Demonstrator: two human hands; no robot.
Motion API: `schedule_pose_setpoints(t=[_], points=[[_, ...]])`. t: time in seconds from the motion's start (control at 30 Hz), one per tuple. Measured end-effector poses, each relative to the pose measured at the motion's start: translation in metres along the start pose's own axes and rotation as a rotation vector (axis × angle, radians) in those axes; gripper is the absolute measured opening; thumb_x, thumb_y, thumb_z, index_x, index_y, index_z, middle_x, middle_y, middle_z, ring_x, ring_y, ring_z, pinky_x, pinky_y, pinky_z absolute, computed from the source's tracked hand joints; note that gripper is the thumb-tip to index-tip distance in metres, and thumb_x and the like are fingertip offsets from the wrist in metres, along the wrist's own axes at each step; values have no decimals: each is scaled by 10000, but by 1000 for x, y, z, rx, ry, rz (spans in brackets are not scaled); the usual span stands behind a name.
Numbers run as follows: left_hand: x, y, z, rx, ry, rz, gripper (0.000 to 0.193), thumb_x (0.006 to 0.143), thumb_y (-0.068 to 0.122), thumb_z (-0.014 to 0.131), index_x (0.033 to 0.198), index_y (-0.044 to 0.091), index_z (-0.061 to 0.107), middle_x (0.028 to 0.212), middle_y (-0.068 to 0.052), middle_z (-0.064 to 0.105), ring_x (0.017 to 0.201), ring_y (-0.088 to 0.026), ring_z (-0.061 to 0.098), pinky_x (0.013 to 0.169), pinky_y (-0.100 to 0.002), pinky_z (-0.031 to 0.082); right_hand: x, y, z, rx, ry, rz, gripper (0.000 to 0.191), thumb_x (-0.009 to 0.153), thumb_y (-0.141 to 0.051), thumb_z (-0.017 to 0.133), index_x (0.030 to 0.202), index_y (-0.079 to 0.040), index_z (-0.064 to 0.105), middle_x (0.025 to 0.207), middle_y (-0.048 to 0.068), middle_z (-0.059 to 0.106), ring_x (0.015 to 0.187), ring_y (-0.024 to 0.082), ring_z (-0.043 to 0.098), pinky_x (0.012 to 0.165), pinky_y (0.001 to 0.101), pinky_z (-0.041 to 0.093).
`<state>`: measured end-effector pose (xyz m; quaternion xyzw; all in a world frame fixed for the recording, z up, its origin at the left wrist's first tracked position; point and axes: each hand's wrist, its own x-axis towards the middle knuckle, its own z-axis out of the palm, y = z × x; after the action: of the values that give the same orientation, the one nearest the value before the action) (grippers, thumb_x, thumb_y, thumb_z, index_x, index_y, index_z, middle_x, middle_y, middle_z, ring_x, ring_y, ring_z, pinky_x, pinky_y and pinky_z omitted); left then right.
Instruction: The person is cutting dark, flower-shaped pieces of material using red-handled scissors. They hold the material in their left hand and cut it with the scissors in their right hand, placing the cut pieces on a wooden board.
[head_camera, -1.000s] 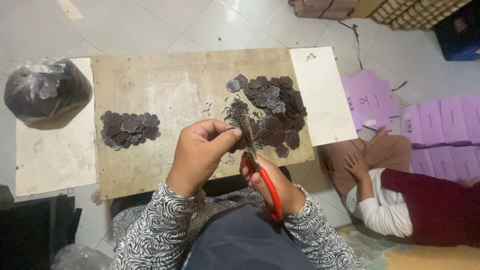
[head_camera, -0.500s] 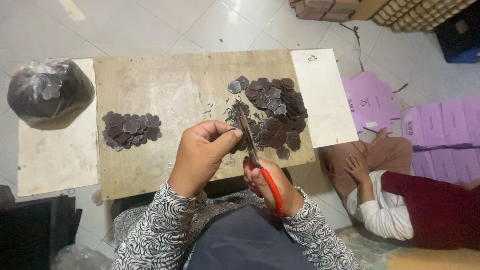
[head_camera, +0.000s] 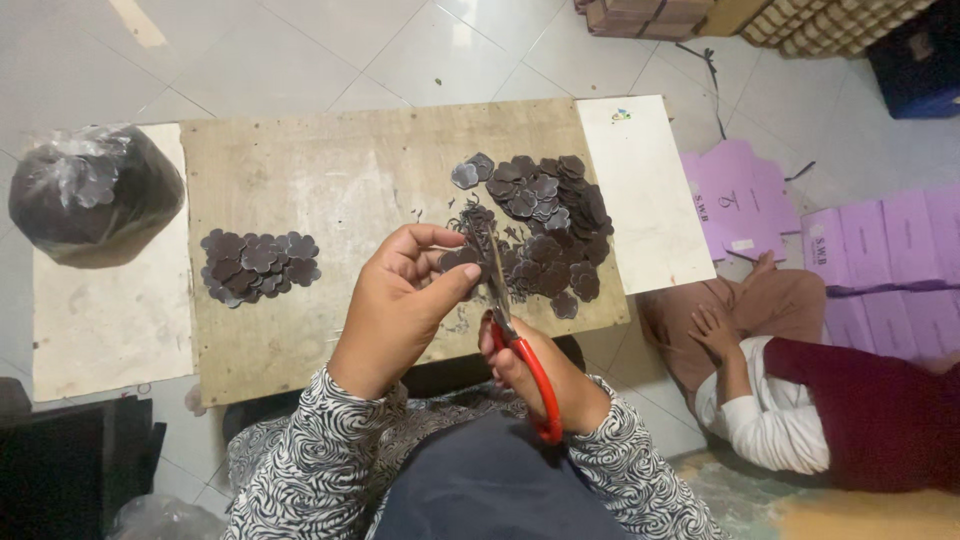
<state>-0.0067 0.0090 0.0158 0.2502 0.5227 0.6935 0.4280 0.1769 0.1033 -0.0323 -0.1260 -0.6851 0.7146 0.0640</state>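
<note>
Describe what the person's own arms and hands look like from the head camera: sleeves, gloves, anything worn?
Both hands are bare: no gloves, and no rings or watch that I can make out on the left hand or the right hand. Both arms wear long sleeves of one fabric, a black-and-white swirling, zebra-like print, reaching to the wrists. The cuffs sit snug, without visible buttons.

Left hand: fingers opened slightly since a second ago, thumb now stretched toward the scissors blades, dark flower-shaped piece turned at the fingertips. Right hand shifted marginally lower.
</note>
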Motion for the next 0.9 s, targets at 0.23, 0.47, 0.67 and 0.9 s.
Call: schedule_pose_setpoints(t=[0.23, 0.47, 0.67, 0.9], points=[[-4, 4, 0, 82, 42, -23, 328, 905, 17, 713, 1180, 11, 535, 869, -29, 700, 762, -46, 636, 654, -191, 508, -1, -6, -3, -77, -12, -14, 676, 975, -737, 458, 1051, -68, 517, 850, -13, 475, 752, 80, 465, 669, 243, 435], [-4, 5, -1, 90, 44, -23, 319, 897, 13, 722, 1151, 18, 529, 856, -27, 703, 731, -35, 626, 613, -177, 486, -1, -7, -3, -183, 11, -64, 700, 986, -752, 424, 1060, -64, 526, 867, -16, 492, 771, 79, 472, 685, 237, 435], [-4, 4, -1, 123, 55, -31, 311, 898, 21, 731, 1138, 24, 532, 850, -32, 695, 718, -40, 614, 596, -180, 473, -1, -4, -3, -42, -21, 20, 753, 941, -790, 429, 1069, -54, 528, 871, -18, 494, 772, 75, 491, 692, 230, 463], [-4, 6, 0, 103, 47, -38, 311, 892, 13, 721, 1131, 23, 521, 880, -53, 721, 750, -57, 644, 638, -198, 511, -3, -3, -4, 2, -31, 46, 765, 934, -798, 438, 1060, -49, 524, 840, -16, 471, 761, 81, 471, 674, 231, 446]])
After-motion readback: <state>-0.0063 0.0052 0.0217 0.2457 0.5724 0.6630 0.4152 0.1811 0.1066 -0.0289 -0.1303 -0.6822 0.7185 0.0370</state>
